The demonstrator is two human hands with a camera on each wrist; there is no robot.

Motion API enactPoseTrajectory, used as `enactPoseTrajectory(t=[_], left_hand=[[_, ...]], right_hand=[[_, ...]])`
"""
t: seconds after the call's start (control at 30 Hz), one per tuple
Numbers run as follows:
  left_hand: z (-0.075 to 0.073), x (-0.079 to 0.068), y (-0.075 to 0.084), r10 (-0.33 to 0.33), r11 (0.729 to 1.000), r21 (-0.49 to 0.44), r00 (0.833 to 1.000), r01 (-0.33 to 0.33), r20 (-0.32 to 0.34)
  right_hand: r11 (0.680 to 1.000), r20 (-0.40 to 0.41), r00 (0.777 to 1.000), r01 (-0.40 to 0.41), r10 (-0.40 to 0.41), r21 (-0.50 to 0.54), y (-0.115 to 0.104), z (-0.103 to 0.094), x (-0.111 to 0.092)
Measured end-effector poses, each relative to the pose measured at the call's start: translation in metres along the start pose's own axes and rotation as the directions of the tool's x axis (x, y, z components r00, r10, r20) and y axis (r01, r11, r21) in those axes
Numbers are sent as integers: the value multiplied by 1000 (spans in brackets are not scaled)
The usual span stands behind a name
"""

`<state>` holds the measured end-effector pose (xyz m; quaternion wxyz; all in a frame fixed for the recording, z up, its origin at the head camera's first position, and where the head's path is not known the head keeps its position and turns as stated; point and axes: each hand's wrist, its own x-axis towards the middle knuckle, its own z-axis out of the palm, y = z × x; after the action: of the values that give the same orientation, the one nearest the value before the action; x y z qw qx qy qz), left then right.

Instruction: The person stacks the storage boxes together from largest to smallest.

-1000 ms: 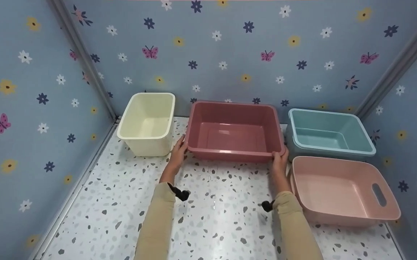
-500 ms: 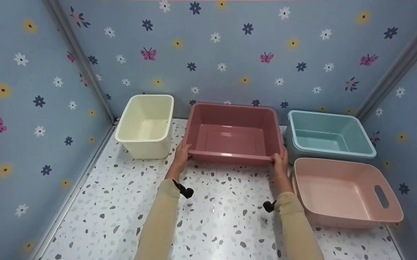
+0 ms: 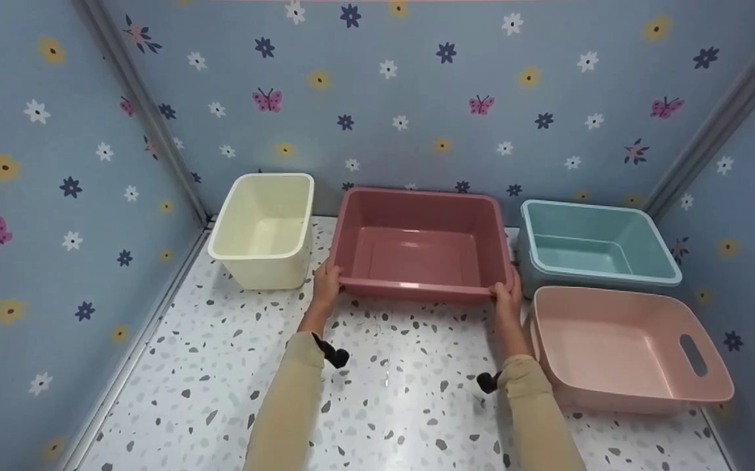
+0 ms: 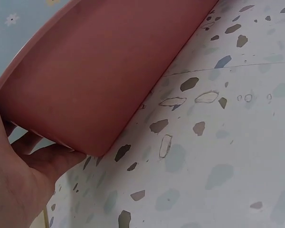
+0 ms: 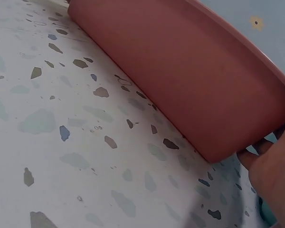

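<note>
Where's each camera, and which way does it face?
Head: on the head, facing forward and down at the dark-pink rectangular plastic bin; left hand, right hand, tan sleeves show.
Left wrist: worn there, facing the bin's outside; left hand shows.
Right wrist: worn there, facing it too; right hand shows.
Wrist views share the bin and speckled white surface.

Tan long sleeves, right cuff creased; small black knobbed wrist devices (one per arm).

A dusky-red rectangular bin stands upright — open top up, glossy inside — on the speckled white surface.
</note>
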<state>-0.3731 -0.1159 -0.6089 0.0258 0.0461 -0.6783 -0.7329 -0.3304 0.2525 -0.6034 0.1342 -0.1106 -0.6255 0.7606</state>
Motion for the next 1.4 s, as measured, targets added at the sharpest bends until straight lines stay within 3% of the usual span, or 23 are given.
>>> enactPoseTrajectory(t=[0.2,0.33,0.47,0.67,0.8,1.03,1.2,1.4], left_hand=[[-4,-18,5,72,997,23,996,-71,-44],[-6,-30,10,112,993,36,991,-110,-72],[-12,-44,23,140,990,43,989,-138,-50],[-17,-68,31,189,981,-21,981,-190,-46],[-18,-83,31,217,976,2,974,-218,-58],[-20,-108,27,211,978,7,976,-211,-46],[-23,-124,25,206,978,23,978,-206,-10],[-25,-147,37,208,978,-9,978,-207,18]], right_hand=[[998,11,998,56,-57,38,-12,0,-18],[994,46,994,102,-103,29,-34,3,-44],[990,71,988,137,-139,29,-51,5,-68],[988,80,987,132,-138,80,-39,-5,-77],[989,81,988,125,-131,79,-34,-12,-88],[987,96,984,143,-150,75,-31,-21,-107],[995,45,994,97,-98,37,-29,-27,-119],[995,54,994,92,-94,34,-26,-33,-130]])
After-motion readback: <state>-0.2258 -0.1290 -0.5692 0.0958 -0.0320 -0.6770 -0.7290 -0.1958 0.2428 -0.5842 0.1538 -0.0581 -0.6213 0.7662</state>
